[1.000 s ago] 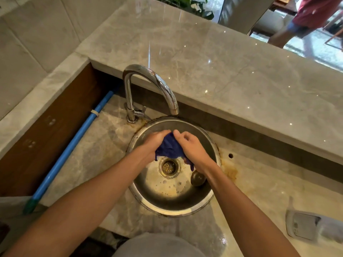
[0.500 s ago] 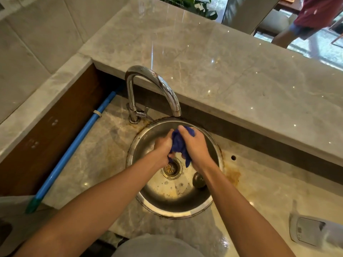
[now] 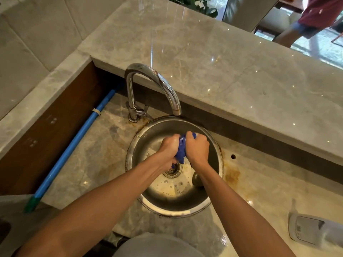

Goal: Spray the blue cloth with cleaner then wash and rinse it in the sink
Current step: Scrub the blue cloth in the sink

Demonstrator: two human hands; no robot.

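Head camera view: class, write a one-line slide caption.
Both hands, left and right, squeeze a bunched blue cloth over the round steel sink.

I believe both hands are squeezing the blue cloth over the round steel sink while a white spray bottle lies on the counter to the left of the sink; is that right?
Not quite: the head view shows the white spray bottle lying on the counter to the right of the round steel sink, not the left. The rest holds: the left hand and right hand both squeeze the blue cloth over the sink.

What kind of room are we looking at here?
Probably a kitchen or bar counter: a round steel sink with a chrome tap set in a marble worktop, below a raised marble ledge.
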